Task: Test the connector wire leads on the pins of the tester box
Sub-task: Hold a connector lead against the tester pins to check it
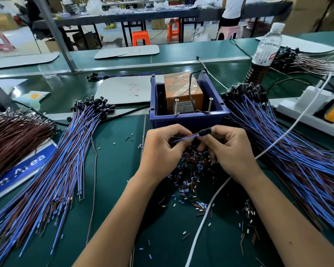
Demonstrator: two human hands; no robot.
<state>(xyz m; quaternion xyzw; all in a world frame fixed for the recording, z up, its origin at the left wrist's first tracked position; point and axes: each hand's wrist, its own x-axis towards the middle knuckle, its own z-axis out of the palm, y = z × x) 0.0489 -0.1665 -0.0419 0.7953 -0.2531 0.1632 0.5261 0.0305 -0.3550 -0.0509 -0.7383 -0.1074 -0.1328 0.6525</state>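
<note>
Pinching one connector [204,132] and its wire leads [183,138], both hands [162,149] [231,149] hovered before the tester box [183,93] pins [176,106].

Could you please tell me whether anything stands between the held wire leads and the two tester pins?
Nothing visible does. The blue and brown wire leads, held by both hands, sit just before the blue plastic bin's front wall; the two upright metal screw pins rise above it.

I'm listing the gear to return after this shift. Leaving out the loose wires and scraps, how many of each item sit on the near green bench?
Screw pins: 2
Orange tester box: 1
Blue bin: 1
Bottle: 1
Power strip: 1
Total: 6
</note>
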